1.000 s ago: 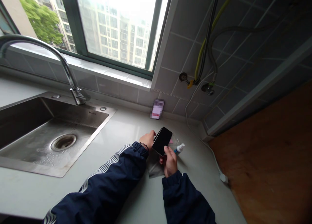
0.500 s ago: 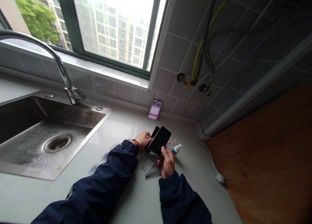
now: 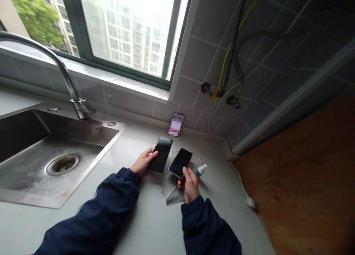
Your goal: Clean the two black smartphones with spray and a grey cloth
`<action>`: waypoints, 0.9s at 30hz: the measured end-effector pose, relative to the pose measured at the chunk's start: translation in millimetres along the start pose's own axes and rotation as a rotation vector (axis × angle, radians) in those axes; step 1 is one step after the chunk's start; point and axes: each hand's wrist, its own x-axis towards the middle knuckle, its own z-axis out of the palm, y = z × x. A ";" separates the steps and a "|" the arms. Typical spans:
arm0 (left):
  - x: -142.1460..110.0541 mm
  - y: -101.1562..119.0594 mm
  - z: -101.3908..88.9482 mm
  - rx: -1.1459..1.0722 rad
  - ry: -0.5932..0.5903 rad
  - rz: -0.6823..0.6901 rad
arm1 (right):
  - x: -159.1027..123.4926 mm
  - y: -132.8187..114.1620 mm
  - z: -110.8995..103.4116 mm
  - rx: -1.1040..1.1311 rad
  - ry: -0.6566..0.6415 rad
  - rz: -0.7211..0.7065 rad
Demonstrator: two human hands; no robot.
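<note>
Two black rectangular slabs are being handled over a pale grey stone surface [image 3: 146, 225]. One, a matte black phone-shaped slab [image 3: 161, 155], appears to lie at a slant on the surface, with the left hand [image 3: 142, 161] just beside it. The fingers of that hand are extended and loosely together, their tips against the slab's long edge, and no pinch is formed. The other, a glossy black smartphone [image 3: 180, 163], is pinched near its lower end by the right hand [image 3: 190, 184], between thumb and curled fingers, and is held above the surface with its dark glass face upward.

Beneath the smartphone, a crumpled translucent grey plastic sheet [image 3: 173, 193] is spread. Just beyond the right hand, a small blue bottle with a white cap [image 3: 201, 170] is seen, tilted rather than clearly upright. Water droplets are visible in the brushed stainless-steel sink [image 3: 111, 136] to the left.

Good handling is judged to call for contact at the edges only, so that the glass is kept free of fingerprints. Both slabs should also be kept away from the wet basin, and the small bottle should be left undisturbed.
</note>
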 end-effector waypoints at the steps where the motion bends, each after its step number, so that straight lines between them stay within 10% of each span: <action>1: 1.5 -0.9 -0.6 -0.010 0.019 0.012 | 0.7 0.3 -0.3 0.003 0.008 0.005; 18: -3.4 -5.7 17.6 -0.076 0.045 0.125 | 7.8 -2.4 -2.0 -0.026 0.066 0.145; 27: -15.7 7.2 28.6 -0.357 -0.173 -0.126 | 13.2 -6.4 -0.8 -0.074 0.035 0.187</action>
